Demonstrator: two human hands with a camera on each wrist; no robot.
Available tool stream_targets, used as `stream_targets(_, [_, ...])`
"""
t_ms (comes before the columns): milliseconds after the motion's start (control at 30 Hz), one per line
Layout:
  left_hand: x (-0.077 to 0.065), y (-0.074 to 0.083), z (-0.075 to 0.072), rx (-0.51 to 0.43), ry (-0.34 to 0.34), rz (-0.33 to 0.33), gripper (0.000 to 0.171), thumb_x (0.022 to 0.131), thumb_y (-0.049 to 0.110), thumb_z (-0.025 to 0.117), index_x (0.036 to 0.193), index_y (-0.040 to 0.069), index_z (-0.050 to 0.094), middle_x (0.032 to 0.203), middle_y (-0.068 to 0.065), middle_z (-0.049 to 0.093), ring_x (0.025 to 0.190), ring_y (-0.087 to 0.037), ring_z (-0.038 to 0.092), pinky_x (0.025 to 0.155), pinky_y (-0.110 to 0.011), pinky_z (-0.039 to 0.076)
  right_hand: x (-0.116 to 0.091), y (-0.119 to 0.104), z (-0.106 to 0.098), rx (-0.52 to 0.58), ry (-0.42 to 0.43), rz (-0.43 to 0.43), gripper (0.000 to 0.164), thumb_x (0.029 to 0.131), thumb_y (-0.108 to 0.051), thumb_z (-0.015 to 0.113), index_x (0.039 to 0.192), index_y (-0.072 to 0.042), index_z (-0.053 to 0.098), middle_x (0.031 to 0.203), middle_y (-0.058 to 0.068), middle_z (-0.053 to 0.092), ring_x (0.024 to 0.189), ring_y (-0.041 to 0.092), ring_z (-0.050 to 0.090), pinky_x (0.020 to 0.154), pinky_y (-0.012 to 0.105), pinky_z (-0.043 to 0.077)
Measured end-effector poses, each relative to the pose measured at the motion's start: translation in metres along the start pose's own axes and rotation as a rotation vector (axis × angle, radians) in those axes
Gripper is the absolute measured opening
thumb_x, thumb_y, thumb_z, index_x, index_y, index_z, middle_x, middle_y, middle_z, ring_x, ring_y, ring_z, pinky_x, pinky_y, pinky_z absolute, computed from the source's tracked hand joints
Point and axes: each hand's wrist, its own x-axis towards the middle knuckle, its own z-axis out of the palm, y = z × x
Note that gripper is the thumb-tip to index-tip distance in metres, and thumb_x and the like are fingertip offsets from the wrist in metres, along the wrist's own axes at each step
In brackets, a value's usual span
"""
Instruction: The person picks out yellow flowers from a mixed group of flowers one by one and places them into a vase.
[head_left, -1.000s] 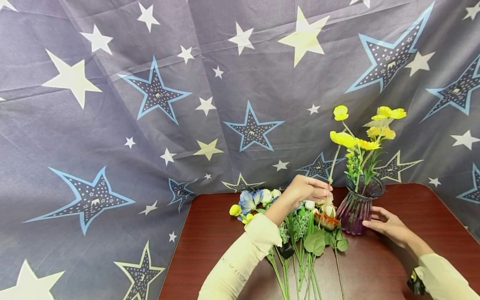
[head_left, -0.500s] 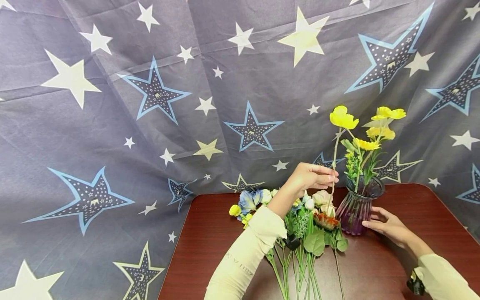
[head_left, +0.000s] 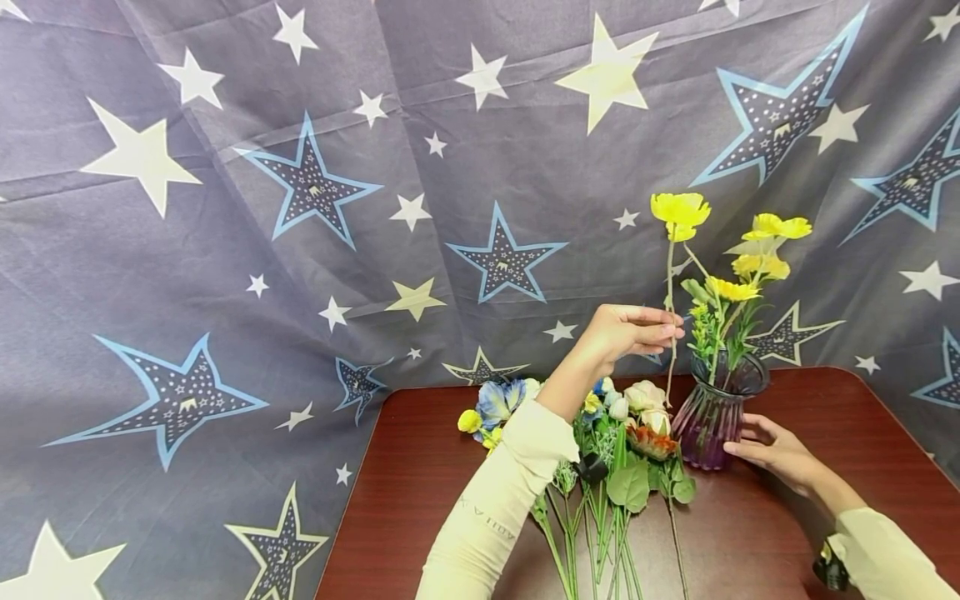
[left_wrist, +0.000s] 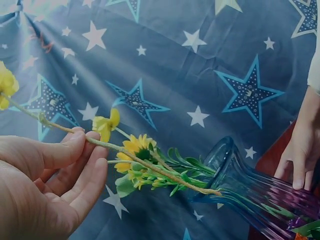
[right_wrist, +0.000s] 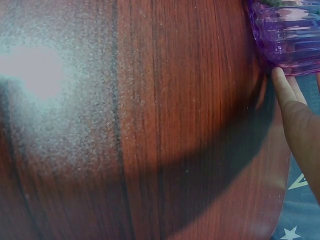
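My left hand point(head_left: 626, 335) pinches the stem of a yellow flower point(head_left: 680, 210) between thumb and fingers, holding it upright left of the vase. In the left wrist view the bare lower end of its stem point(left_wrist: 165, 174) crosses in front of the vase's mouth; whether it touches the rim I cannot tell. The ribbed glass vase point(head_left: 708, 425), purple toward the base, holds several other yellow flowers point(head_left: 759, 265) with green leaves. Low on the vase's right side, my right hand point(head_left: 783, 457) holds it, thumb in front and fingers partly hidden behind.
Several loose artificial flowers lie on the dark red wooden table point(head_left: 427, 475) left of the vase, among them a blue flower point(head_left: 498, 404), a cream rose point(head_left: 645, 396) and an orange flower point(head_left: 652, 443). A grey star-patterned cloth point(head_left: 337, 275) hangs behind the table.
My left hand has risen and moved slightly right, lifting the yellow flower and turning its stem more upright. The right hand and the vase have stayed in place.
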Motion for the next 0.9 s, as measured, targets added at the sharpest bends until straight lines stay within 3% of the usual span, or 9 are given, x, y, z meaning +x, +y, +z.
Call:
stream_targets(167, [0.003, 0.002, -0.003, -0.018, -0.029, 0.012, 0.021, 0.093, 0.004, 0.073, 0.113, -0.001, 0.077, 0.112, -0.021, 0.076, 0.09, -0.02, 0.078, 0.077, -0.029, 0.063, 0.0, 0.002, -0.001, 0.012, -0.007, -0.005, 0.04, 0.098, -0.009, 0.068, 0.121, -0.037, 0.052, 0.108, -0.019, 0.065, 0.1, -0.002, 0.066, 0.085, 0.023, 0.059])
stream_targets(300, [0.006, 0.003, -0.005, -0.022, -0.069, 0.002, 0.023, 0.093, 0.004, 0.072, 0.115, -0.002, 0.076, 0.115, -0.021, 0.075, 0.103, -0.025, 0.076, 0.084, -0.032, 0.063, 0.0, 0.003, -0.001, 0.018, -0.008, -0.004, 0.041, 0.098, -0.008, 0.068, 0.121, -0.037, 0.052, 0.109, -0.019, 0.065, 0.1, -0.002, 0.066, 0.085, 0.023, 0.059])
stream_targets(500, [0.01, 0.007, -0.005, -0.034, -0.099, 0.004, 0.024, 0.094, 0.004, 0.072, 0.117, -0.002, 0.075, 0.117, -0.021, 0.074, 0.104, -0.025, 0.076, 0.088, -0.034, 0.062, 0.001, 0.003, -0.002, 0.012, -0.008, -0.002, 0.04, 0.098, -0.009, 0.068, 0.123, -0.036, 0.052, 0.11, -0.019, 0.064, 0.101, -0.002, 0.066, 0.086, 0.023, 0.058])
stream_targets(633, [0.013, 0.01, -0.004, -0.035, -0.108, 0.033, 0.024, 0.094, 0.003, 0.07, 0.118, -0.004, 0.074, 0.117, -0.024, 0.073, 0.103, -0.027, 0.076, 0.083, -0.031, 0.063, 0.001, 0.003, -0.002, 0.009, -0.007, 0.0, 0.041, 0.098, -0.009, 0.068, 0.122, -0.038, 0.051, 0.109, -0.02, 0.064, 0.1, -0.002, 0.066, 0.086, 0.023, 0.058])
stream_targets(900, [0.022, 0.014, 0.0, -0.018, -0.158, 0.098, 0.026, 0.096, -0.001, 0.067, 0.12, -0.009, 0.071, 0.122, -0.03, 0.068, 0.117, -0.041, 0.067, 0.083, -0.031, 0.063, 0.001, 0.001, -0.002, 0.013, -0.006, 0.001, 0.041, 0.097, -0.01, 0.069, 0.121, -0.038, 0.052, 0.109, -0.019, 0.064, 0.1, -0.002, 0.065, 0.086, 0.023, 0.058])
